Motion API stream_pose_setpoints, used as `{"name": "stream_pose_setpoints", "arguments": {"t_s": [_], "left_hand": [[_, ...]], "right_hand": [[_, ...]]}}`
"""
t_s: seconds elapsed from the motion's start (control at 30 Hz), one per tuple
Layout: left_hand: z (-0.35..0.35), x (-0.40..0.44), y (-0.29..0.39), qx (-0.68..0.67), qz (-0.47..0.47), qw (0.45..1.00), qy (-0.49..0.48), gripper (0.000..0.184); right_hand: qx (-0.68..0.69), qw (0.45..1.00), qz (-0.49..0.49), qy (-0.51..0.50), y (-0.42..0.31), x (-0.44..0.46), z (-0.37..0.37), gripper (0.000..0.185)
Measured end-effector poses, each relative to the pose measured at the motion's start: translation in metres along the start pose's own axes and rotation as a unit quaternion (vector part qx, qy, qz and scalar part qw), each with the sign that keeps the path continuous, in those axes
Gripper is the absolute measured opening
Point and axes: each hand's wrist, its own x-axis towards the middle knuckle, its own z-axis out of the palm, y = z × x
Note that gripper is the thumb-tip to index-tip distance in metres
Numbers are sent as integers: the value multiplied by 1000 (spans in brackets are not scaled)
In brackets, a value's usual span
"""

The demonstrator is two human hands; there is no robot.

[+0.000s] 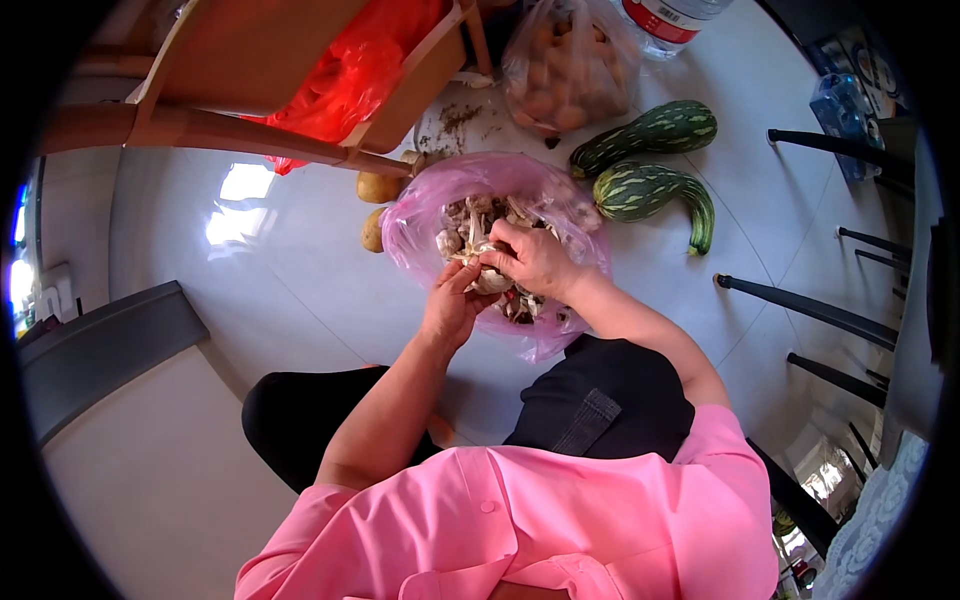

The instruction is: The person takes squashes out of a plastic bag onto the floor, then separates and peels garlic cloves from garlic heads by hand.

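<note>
A pink plastic bag (435,195) stands wide open on the floor in front of my knees, with several garlic bulbs (450,240) inside. Over its opening, both hands meet at one pale garlic bulb (493,280). My left hand (455,300) grips the bulb from the near left, thumb and fingers closed on it. From the right, my right hand (537,262) pinches at the top of the same bulb with bent fingers. What lies right under the fingertips is partly hidden.
Two striped green squashes (650,190) lie right of the bag, two potatoes (372,230) to its left. Behind are a clear bag of round brownish produce (570,75), a large water bottle (668,22) and a wooden frame (240,130) with a red bag (350,75). Dark furniture legs (810,312) stand right.
</note>
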Motion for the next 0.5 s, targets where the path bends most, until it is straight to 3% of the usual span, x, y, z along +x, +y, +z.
{"name": "stream_pose_setpoints", "arguments": {"t_s": [0.1, 0.17, 0.3, 0.37, 0.5], "left_hand": [[4, -1, -2, -9, -5, 1000, 9, 20], [2, 1, -5, -14, 24, 999, 17, 20], [3, 3, -3, 39, 62, 997, 20, 22], [2, 3, -2, 143, 82, 986, 35, 24], [2, 4, -6, 187, 86, 977, 48, 28]], "right_hand": [[-34, 996, -59, 50, 4, -1, 7, 24], [82, 994, 19, 67, 13, 1, 13, 21], [167, 982, 17, 89, 28, 4, 19, 23], [261, 963, 52, 30, 31, 4, 18, 25], [198, 979, 58, 0, 30, 0, 22, 27]]}}
